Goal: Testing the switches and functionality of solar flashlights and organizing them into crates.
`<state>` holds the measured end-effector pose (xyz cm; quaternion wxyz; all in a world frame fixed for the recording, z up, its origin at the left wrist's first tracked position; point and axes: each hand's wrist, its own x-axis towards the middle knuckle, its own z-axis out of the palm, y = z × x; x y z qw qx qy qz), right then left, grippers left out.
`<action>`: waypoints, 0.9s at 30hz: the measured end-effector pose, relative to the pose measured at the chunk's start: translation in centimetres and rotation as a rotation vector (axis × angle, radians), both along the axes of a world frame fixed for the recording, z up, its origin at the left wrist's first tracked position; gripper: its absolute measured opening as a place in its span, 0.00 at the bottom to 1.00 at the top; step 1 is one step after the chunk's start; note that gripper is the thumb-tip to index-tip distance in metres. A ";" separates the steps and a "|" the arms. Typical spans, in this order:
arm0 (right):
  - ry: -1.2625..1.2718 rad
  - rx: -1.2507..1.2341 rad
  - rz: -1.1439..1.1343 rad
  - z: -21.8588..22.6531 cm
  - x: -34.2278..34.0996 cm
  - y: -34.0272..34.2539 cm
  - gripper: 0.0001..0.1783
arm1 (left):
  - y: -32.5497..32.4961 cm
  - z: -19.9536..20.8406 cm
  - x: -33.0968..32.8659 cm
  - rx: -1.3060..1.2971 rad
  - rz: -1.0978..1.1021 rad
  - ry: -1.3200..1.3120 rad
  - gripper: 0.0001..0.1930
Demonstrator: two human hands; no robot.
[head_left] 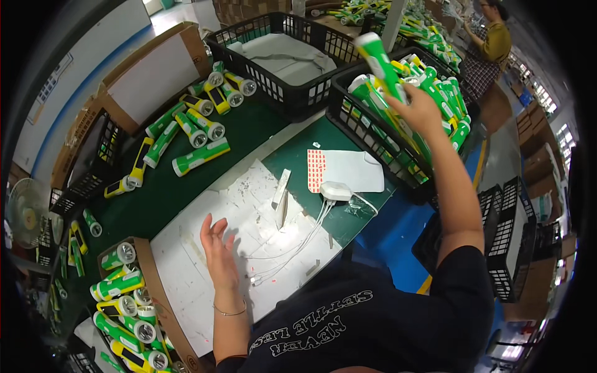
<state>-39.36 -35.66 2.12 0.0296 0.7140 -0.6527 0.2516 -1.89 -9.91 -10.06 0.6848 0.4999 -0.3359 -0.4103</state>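
Observation:
My right hand [418, 113] grips a green and white flashlight [382, 65], held tilted over a black plastic basket [341, 107] at the right. Many green, white and yellow flashlights [446, 102] fill that basket. My left hand [219, 255] hovers over a worn white board [186, 267], its fingers apart and nothing in them. Right of it, thin white cables [308, 233] run across the board from a white charger block [336, 191]. The charger touches a pale sheet with red stickers [360, 169].
Loose flashlights [202, 156] lie on the green table [249, 133] beyond the board. A cardboard box [163, 292] of flashlights stands at lower left. Another black basket [298, 93] with grey sheets inside sits at the back. A person [494, 37] works at far right.

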 end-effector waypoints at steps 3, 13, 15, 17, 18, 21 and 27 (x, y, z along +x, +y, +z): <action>0.265 0.189 -0.158 0.8 -5.1 -3.0 0.35 | -0.3 -0.9 0.0 0.051 -0.044 0.045 0.28; 0.142 -0.134 0.703 -4.5 18.5 -3.7 0.22 | -0.2 -2.9 1.6 0.058 0.046 0.043 0.23; 0.198 0.015 0.771 -7.3 26.0 -2.9 0.22 | -0.2 -3.4 2.2 0.085 0.064 0.024 0.23; 0.317 0.145 0.740 -9.3 31.6 -2.3 0.26 | -0.2 -3.6 2.7 0.072 0.071 0.073 0.24; 0.302 0.210 0.779 -9.9 33.3 -2.2 0.27 | -0.1 -3.6 3.0 0.058 0.062 0.081 0.26; 0.457 0.375 0.655 -10.4 35.9 -1.7 0.30 | 0.1 -3.4 3.4 0.039 0.057 0.097 0.27; -0.059 0.748 0.933 -9.1 32.1 4.9 0.25 | 0.0 -3.5 3.5 0.013 0.001 0.551 0.25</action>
